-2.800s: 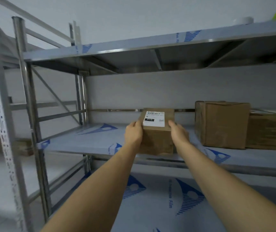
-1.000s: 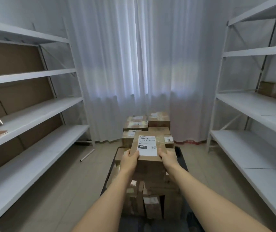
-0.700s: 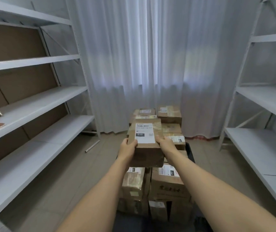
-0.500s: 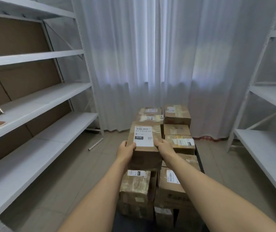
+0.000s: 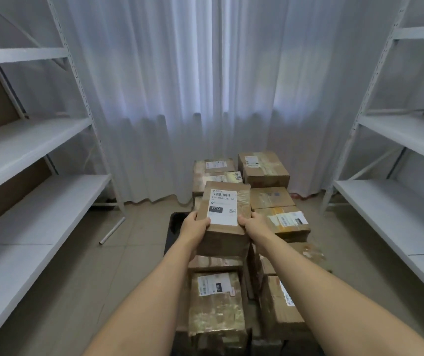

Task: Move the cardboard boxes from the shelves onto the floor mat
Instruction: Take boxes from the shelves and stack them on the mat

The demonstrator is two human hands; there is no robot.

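Gripping the labelled box (image 5: 223,219) by its side edges — left hand (image 5: 195,228), right hand (image 5: 253,226) — above stacked boxes (image 5: 270,196).

Head view: two bare forearms enter from the bottom edge, no sleeves, cuffs or gloves anywhere along the visible length. Left hand (image 5: 195,228) and right hand (image 5: 255,228): uncovered, no rings, watch, bands or other markings seen on wrists or fingers; the undersides of the fingers are hidden. Forearms are slim, tapering evenly to the wrist; nothing of the upper arms, torso or clothing is in frame.
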